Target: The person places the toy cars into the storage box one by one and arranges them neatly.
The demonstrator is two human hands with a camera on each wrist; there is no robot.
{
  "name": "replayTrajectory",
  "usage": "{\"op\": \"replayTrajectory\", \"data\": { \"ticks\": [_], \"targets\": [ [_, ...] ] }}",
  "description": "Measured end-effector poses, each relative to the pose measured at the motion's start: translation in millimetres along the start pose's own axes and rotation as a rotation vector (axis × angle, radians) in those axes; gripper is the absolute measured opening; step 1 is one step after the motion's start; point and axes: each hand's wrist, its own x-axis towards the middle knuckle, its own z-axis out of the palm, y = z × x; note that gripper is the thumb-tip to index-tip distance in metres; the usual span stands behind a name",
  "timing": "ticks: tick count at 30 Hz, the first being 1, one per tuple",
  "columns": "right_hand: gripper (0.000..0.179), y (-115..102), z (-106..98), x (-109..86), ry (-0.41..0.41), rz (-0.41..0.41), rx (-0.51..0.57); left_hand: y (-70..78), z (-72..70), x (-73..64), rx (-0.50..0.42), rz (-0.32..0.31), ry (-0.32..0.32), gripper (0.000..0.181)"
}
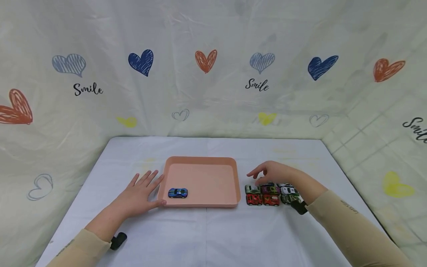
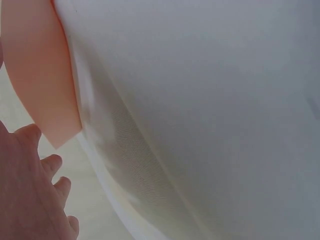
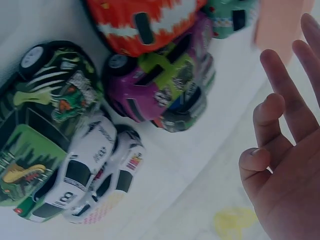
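Observation:
A pink tray (image 1: 210,181) lies on the table, holding one blue toy car (image 1: 178,193) near its front left corner. My left hand (image 1: 141,194) has its fingers spread at the tray's left edge; thumb and fingertips appear to touch the rim. In the left wrist view, that hand (image 2: 25,185) is beside the tray wall (image 2: 42,70). Just above several toy cars right of the tray is my right hand (image 1: 275,172), fingers loosely bent, holding nothing. Among them are a red car (image 1: 254,200), a purple car (image 3: 140,90), a white car (image 3: 80,175) and a dark green car (image 3: 35,125).
White cloth (image 1: 186,237) covers the table. Behind it hangs a pale sheet (image 1: 230,26) printed with hearts and the word Smile. Black wrist devices show at the left wrist (image 1: 118,241) and right wrist (image 1: 298,207). The grouped cars stand close together.

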Motion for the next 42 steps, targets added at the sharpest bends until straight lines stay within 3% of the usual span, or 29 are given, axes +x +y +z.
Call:
{"op": "replayTrajectory", "data": {
  "ticks": [9, 14, 22, 31, 36, 42],
  "targets": [
    [0.033, 8.7, 13.9, 9.6, -0.046, 0.062, 0.016, -2.6, 3.2, 1.5, -0.004, -0.001, -0.002, 0.097],
    [0.031, 9.1, 18.9, 12.7, -0.055, 0.084, -0.032, -1.5, 1.9, 1.2, -0.01, 0.002, -0.008, 0.098],
    [0.032, 7.7, 20.9, 14.0, -0.051, 0.051, -0.117, -0.9, 1.1, 1.7, -0.044, 0.019, 0.016, 0.095],
    [0.031, 10.1, 22.6, 20.2, -0.058, 0.016, -0.141, -2.5, -1.3, 0.5, -0.039, 0.007, -0.003, 0.097],
    [0.03, 14.2, 21.7, 22.0, -0.085, 0.014, -0.108, -2.3, 0.8, 0.6, -0.058, 0.02, 0.017, 0.097],
    [0.03, 15.5, 17.3, 21.8, -0.089, 0.034, 0.001, -6.4, 6.7, 2.4, -0.048, 0.001, -0.007, 0.099]
  ]
}}
